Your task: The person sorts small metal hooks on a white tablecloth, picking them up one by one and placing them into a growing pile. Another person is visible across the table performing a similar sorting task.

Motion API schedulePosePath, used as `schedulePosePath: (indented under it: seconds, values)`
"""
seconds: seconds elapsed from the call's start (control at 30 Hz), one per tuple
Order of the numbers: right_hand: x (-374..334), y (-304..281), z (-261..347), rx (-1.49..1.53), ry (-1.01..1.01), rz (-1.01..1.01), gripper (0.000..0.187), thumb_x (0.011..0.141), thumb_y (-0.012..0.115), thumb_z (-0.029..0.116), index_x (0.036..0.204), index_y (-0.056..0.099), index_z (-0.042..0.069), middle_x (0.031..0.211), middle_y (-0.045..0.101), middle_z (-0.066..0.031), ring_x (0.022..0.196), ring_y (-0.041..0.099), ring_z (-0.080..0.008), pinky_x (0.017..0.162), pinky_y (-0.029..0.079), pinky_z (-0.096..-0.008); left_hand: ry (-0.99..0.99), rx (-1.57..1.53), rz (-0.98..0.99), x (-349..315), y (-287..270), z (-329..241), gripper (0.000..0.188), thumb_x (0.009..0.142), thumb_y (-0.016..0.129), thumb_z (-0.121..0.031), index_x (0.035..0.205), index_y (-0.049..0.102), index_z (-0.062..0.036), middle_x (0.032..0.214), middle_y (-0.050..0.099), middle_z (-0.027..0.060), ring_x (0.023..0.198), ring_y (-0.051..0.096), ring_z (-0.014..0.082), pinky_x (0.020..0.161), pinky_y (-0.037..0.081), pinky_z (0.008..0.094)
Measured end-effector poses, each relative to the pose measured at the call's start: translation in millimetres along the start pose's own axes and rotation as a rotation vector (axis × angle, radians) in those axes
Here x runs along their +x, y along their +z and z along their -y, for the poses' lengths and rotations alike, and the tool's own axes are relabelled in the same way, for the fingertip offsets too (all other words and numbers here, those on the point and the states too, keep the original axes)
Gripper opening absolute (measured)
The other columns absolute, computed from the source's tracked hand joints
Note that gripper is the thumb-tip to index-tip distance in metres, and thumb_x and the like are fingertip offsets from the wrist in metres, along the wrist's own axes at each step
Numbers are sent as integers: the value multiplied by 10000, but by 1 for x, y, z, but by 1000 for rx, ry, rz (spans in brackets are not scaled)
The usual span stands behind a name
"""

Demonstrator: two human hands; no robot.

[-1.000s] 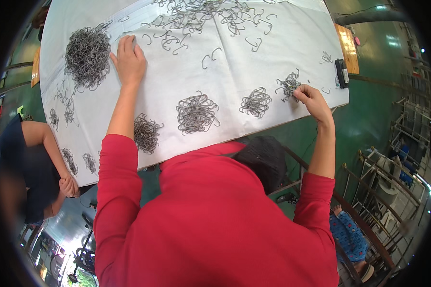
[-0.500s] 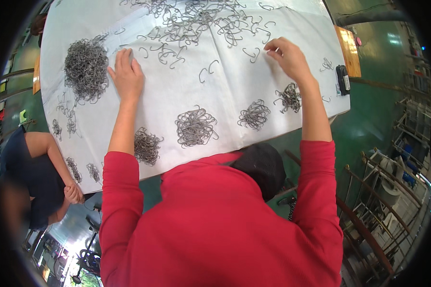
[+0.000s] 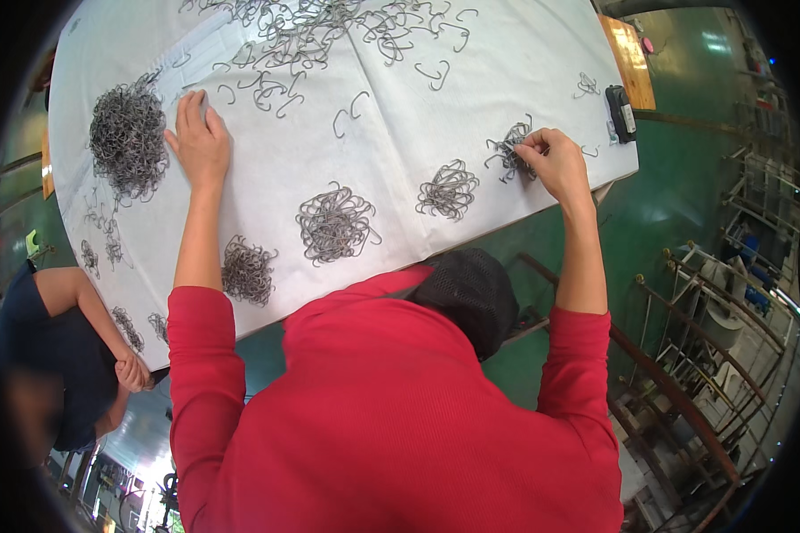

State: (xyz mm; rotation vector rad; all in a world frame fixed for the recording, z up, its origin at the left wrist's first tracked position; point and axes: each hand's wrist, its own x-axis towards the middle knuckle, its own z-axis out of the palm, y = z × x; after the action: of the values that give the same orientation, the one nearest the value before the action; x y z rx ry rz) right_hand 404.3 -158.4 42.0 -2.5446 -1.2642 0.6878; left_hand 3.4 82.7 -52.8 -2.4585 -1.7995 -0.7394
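Observation:
My left hand [image 3: 200, 147] lies with its fingers stretched out on the white-covered table [image 3: 284, 169], just right of a large dense heap of dark wire hooks [image 3: 129, 138]. It holds nothing. My right hand [image 3: 556, 164] is at a small pile of hooks [image 3: 509, 153] near the right edge. Its thumb and fingers are pinched together over the pile on a metal hook, mostly hidden by the fingertips. Many loose curved hooks [image 3: 307, 35] lie scattered across the far middle. Three more piles stand along the near edge: a right one [image 3: 448, 190], a middle one [image 3: 335, 224] and a left one [image 3: 248, 270].
A black box-shaped device [image 3: 620, 114] sits at the table's right edge, near a few loose hooks [image 3: 587, 85]. Small hook clusters [image 3: 127, 329] lie at the left edge. Beside them stands another person in dark clothes [image 3: 49, 355], hands clasped. Metal racks [image 3: 720, 329] stand at right.
My right hand has come nearer, from the scattered hooks to the small right-hand pile. My left hand stays flat beside the large heap. The whole view has shifted slightly.

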Motion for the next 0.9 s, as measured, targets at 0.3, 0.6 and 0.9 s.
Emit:
schedulePosePath:
  seconds: [0.3,0.6,0.9]
  values:
    - [-3,3,4,32,59,6,206,708,662,218,766,667,20,683,634,-123,664,615,-255,633,469,-348,-2,24,4,0,2,-3,347,893,439,-209,1228,489,-136,1326,449,50,1251,401,223,1035,171,605]
    - [-15,20,42,311,-290,376,154,744,658,148,824,662,16,715,613,-106,672,577,-220,645,459,-311,-18,9,12,-1,-3,-5,346,888,448,-197,1224,488,-124,1321,450,54,1258,390,234,1032,167,610]
    - [93,18,82,-201,-530,88,125,780,629,144,896,610,100,870,583,-95,739,588,-262,686,470,-367,-75,-306,-40,-8,-24,-28,338,905,435,-160,1223,488,-59,1273,489,110,1265,381,258,1064,212,486]
